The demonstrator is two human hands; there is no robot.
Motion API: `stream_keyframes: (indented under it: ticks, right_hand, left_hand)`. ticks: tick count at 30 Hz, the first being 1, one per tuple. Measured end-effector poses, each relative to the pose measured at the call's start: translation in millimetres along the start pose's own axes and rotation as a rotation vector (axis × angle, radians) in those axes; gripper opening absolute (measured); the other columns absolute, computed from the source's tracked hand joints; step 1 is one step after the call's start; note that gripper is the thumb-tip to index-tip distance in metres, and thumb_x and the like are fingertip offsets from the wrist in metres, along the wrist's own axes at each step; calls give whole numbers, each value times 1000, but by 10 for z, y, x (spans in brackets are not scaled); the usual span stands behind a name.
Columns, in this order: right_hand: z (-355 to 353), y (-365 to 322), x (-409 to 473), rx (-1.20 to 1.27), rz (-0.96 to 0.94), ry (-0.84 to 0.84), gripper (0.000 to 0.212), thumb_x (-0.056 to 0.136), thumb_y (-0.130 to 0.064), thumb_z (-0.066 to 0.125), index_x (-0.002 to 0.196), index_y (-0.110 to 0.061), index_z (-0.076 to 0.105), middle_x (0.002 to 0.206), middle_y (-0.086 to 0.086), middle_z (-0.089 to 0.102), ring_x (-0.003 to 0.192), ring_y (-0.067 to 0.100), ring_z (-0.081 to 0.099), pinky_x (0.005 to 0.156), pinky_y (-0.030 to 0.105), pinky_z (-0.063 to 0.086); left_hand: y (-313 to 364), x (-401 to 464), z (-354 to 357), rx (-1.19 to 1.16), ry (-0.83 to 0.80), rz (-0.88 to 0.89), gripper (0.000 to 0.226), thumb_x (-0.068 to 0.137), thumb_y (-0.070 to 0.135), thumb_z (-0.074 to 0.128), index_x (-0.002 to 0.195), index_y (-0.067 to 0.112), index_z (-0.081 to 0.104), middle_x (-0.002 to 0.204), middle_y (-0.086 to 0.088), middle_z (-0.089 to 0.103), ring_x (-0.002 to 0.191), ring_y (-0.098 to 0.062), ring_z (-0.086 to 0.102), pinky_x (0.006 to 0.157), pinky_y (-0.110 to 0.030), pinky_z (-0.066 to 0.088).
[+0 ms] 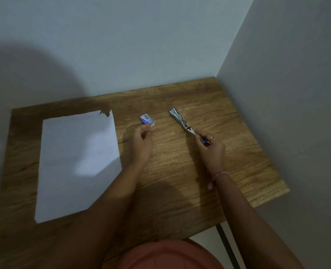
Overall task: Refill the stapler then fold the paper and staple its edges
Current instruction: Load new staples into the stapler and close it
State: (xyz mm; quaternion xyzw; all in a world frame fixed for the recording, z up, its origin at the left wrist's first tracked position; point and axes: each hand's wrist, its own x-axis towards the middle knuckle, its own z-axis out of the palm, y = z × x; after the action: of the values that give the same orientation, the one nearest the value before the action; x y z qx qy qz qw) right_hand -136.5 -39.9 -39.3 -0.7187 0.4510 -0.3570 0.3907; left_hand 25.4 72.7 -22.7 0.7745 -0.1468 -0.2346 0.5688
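The opened stapler (182, 123), rigid and slippery metal, is gripped at its rear by the right hand (209, 148); the left hand (141, 140), fingers loosely curled and empty, nears the light staple box (147, 120).

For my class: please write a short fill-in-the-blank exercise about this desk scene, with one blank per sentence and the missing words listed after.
1. The right hand grips the opened ____.
2. The white paper lies flat on the ____ side of the wooden table.
3. The left hand reaches toward the small blue ____ of staples.
4. The far corner of the paper is ____.

Missing words: stapler; left; box; torn
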Motion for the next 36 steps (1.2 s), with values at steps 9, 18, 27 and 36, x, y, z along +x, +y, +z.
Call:
stream_keyframes:
  ticks: [9, 18, 27, 36]
  right_hand:
    - [-47, 53, 54, -30, -27, -32, 25, 86, -9, 69, 111, -11, 69, 108, -2, 68, 97, -5, 59, 91, 12, 44]
    - [-48, 75, 116, -39, -26, -4, 33, 83, -12, 72, 116, -14, 67, 111, 1, 65, 100, -4, 58, 91, 14, 46]
    - [-108, 110, 103, -27, 39, -38, 51, 80, -16, 75, 127, -16, 56, 127, 0, 56, 113, 6, 55, 95, 19, 47]
    - [-195, 127, -175, 50, 98, 93, 57, 78, -15, 77, 129, -18, 50, 122, 4, 50, 103, 8, 56, 87, 25, 49]
  left_hand:
    - [-196, 55, 13, 410, 33, 228, 43, 95, 13, 57, 136, 5, 48, 145, -16, 35, 130, -27, 41, 103, -34, 43]
    - [-293, 101, 49, 529, 21, 348, 54, 93, 18, 59, 141, 3, 41, 145, -17, 34, 134, -29, 32, 111, -42, 34]
    - [-246, 112, 58, 575, 0, 308, 62, 95, 22, 57, 148, 7, 31, 152, -15, 24, 139, -30, 24, 112, -40, 30]
    - [-118, 340, -81, 795, -192, 353, 58, 99, 30, 47, 152, 16, 26, 162, -5, 6, 142, -32, 12, 113, -46, 25]
